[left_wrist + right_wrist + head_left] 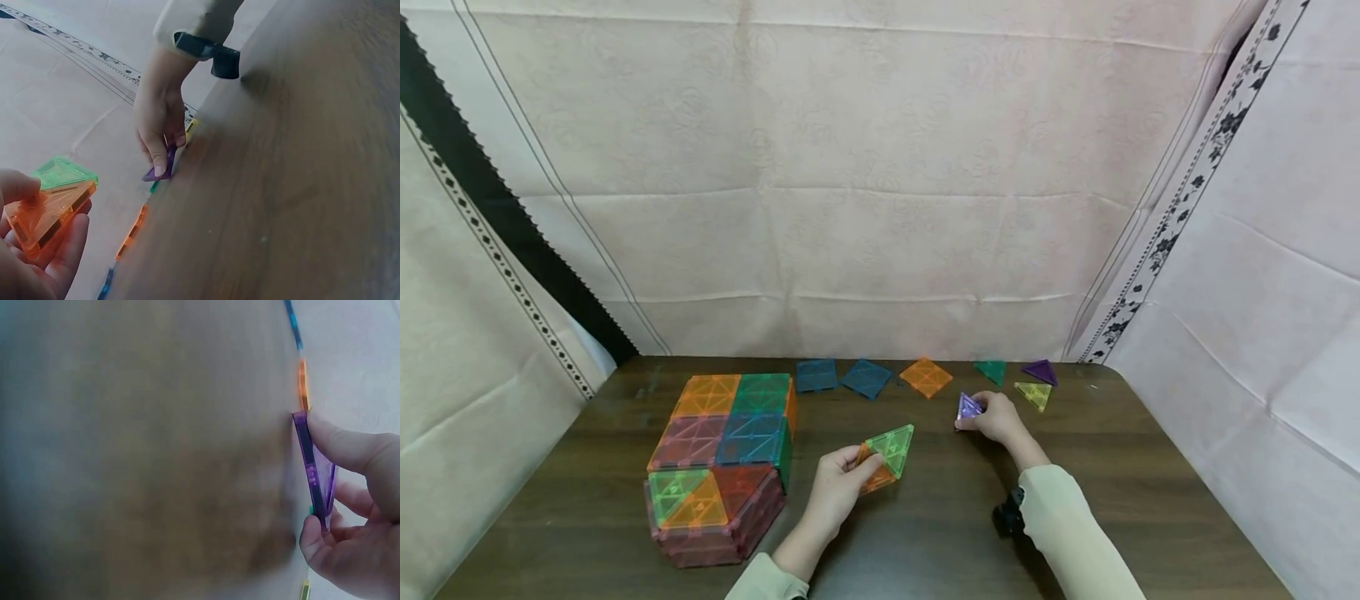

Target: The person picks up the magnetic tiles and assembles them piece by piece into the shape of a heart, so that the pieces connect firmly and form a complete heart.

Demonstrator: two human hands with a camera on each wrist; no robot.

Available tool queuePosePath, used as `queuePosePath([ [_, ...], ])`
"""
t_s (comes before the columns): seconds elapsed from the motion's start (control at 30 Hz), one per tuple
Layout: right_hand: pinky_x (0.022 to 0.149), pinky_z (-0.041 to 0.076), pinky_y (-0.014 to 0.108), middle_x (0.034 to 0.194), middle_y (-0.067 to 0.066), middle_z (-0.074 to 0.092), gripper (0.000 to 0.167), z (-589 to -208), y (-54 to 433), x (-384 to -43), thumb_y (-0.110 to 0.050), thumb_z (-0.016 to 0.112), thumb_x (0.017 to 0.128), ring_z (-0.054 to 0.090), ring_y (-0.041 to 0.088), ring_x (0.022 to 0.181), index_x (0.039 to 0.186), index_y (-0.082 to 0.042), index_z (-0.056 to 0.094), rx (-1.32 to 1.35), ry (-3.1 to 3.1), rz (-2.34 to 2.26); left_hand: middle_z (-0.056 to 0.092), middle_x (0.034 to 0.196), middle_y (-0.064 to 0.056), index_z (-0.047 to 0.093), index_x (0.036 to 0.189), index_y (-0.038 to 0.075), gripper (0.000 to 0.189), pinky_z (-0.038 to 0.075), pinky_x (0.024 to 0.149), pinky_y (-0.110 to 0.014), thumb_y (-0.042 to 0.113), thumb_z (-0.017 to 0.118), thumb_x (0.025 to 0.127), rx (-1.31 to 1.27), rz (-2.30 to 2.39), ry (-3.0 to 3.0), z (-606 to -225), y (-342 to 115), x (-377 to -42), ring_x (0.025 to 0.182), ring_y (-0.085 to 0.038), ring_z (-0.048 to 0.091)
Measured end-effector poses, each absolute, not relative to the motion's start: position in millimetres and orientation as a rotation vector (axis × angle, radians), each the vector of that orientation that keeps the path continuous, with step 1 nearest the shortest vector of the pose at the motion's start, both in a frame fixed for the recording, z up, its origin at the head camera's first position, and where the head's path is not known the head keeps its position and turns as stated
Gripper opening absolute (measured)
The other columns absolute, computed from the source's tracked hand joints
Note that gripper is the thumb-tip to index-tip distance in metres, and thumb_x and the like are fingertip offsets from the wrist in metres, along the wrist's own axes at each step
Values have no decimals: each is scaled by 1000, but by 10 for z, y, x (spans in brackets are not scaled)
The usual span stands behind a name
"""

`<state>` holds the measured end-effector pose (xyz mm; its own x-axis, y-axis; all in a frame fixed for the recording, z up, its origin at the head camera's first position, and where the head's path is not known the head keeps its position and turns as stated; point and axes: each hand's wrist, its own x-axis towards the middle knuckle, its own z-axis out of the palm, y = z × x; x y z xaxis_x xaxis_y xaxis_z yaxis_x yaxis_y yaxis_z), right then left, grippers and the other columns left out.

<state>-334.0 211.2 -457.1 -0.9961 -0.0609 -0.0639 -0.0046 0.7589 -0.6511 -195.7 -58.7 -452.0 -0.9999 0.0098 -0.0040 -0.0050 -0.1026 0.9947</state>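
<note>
My left hand pinches an orange triangle tile that is joined to a green triangle tile, held above the table. Over to the right, my right hand grips a purple triangle tile between thumb and fingers. In the right wrist view the purple tile is seen nearly edge-on. Left of my left hand stands a block built of translucent tiles. Its nearest section has a green triangle, an orange triangle and a red piece on top.
Along the table's back edge lie two blue squares, an orange square, a teal triangle, another purple triangle and a yellow triangle. A pale cloth hangs behind the wooden table.
</note>
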Motion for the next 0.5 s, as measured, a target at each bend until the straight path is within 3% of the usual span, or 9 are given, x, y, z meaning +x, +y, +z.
queuePosePath([
  [0.2, 81, 48, 43, 104, 16, 65, 36, -4583, 2055, -3161, -17, 77, 81, 59, 26, 92, 109, 1, 63, -120, 2870, -1163, 72, 94, -17, 65, 108, -11, 28, 54, 65, -23, 9, 67, 89, 29, 2315, 2107, -4525, -586, -1956, 77, -11, 67],
  [0.3, 71, 50, 38, 95, 12, 65, 24, -4573, 2002, -3067, -12, 74, 84, 59, 23, 82, 103, 0, 64, -158, 2815, -1262, 72, 95, -18, 65, 107, -11, 27, 54, 65, -23, 9, 67, 90, 40, 2312, 2116, -4524, -587, -1956, 77, -11, 68],
  [0.4, 60, 49, 32, 86, 8, 62, 17, -4568, 1941, -2975, -8, 70, 87, 56, 18, 70, 100, -1, 64, -205, 2717, -1363, 72, 93, -18, 65, 105, -11, 24, 53, 64, -22, 8, 67, 90, 52, 2298, 2142, -4516, -591, -1952, 76, -11, 67],
  [0.5, 58, 49, 30, 85, 6, 62, 14, -4558, 1883, -2870, -6, 68, 88, 55, 15, 69, 100, -1, 63, -275, 2637, -1413, 72, 92, -19, 66, 104, -10, 21, 52, 63, -22, 6, 67, 89, 55, 2273, 2174, -4528, -591, -1957, 75, -10, 66],
])
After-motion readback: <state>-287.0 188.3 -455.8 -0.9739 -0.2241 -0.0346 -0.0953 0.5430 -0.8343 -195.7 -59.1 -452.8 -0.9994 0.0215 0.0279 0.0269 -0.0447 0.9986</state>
